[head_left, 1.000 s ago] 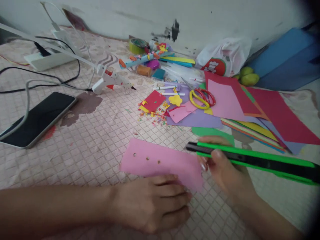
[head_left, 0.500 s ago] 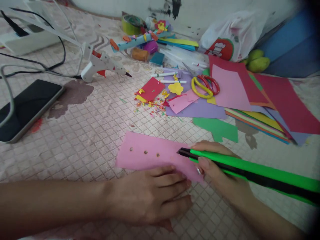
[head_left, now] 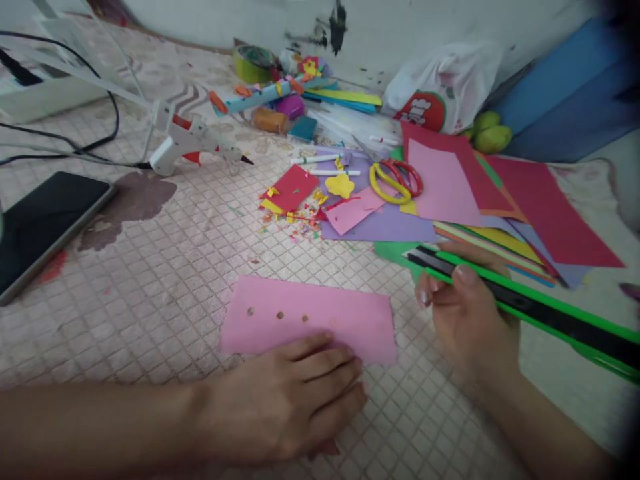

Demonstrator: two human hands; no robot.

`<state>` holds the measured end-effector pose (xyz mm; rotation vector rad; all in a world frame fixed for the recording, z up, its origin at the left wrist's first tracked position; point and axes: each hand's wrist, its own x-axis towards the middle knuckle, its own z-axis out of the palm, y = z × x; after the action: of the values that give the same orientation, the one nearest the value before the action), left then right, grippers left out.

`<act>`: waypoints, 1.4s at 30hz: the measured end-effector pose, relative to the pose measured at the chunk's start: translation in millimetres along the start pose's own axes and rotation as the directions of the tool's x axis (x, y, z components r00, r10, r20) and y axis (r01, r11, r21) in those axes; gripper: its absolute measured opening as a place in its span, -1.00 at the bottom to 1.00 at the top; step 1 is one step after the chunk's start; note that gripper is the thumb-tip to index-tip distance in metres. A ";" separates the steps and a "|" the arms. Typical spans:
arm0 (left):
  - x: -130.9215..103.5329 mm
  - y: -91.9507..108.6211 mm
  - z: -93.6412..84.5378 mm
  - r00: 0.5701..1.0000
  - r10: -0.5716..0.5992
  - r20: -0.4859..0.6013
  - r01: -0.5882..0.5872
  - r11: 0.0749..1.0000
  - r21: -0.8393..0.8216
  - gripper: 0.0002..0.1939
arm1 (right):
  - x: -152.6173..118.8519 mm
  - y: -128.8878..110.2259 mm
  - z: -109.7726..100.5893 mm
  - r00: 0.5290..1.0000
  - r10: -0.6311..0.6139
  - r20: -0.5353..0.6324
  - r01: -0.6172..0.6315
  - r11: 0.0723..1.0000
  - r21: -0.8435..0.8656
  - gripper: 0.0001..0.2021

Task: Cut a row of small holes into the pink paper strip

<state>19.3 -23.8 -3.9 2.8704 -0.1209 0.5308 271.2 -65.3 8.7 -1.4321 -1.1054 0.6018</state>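
Note:
A pink paper strip [head_left: 350, 320] lies flat on the patterned cloth, with three small holes in a row and a faint round mark to their right. My left hand [head_left: 295, 393] rests open on its lower edge, fingers stretched out and pointing right. Off the strip's right side, my right hand [head_left: 470, 313] grips a green and black utility knife [head_left: 530, 303], its tip pointing left. That tip is raised over a green paper scrap [head_left: 393, 252]. Part of the strip is hidden under my left fingers.
Red-and-yellow scissors [head_left: 395, 180] lie on coloured paper sheets [head_left: 550, 213] at the right. Paper bits surround a red paper piece [head_left: 290, 188]. A glue gun [head_left: 190, 143], a phone [head_left: 50, 227] and cables are at the left. Behind stands a plastic bag [head_left: 445, 87].
My right hand has lifted the utility knife off the pink strip and moved it up and right. My left hand still rests on the strip. The view has shifted slightly.

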 end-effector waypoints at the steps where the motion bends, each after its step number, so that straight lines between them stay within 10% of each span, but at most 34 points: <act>1: 0.1 0.2 0.3 1.000 -0.004 -0.004 0.004 1.000 0.003 -0.60 | 2.6 1.1 -3.0 0.998 -0.021 -0.067 0.021 1.000 0.002 -0.78; 14: 0.5 -1.1 -0.9 1.000 0.008 -0.025 -0.007 0.999 0.036 -0.59 | 45.9 25.7 -20.7 0.996 -0.015 -0.093 0.026 0.992 0.120 -0.85; 25: 1.1 -0.2 0.1 1.000 0.018 -0.007 -0.018 1.000 0.025 -0.61 | -22.3 -3.6 10.9 0.982 0.091 0.166 -0.079 0.994 -0.073 -0.82; 31: -0.1 -1.0 -0.8 1.000 -0.006 -0.003 0.007 1.000 0.026 -0.62 | 10.3 0.6 -11.9 0.991 -0.074 -0.116 0.078 0.996 0.036 -0.78; 42: -0.8 -1.2 3.1 0.999 -0.010 -0.031 0.010 1.000 0.008 -0.61 | 3.9 26.7 -51.3 0.993 -0.075 -0.088 0.058 0.980 -0.190 -0.62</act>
<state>19.7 -23.2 -7.2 2.8677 -0.0999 0.5744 324.6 -82.7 -5.8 -1.5618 -1.1537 0.3859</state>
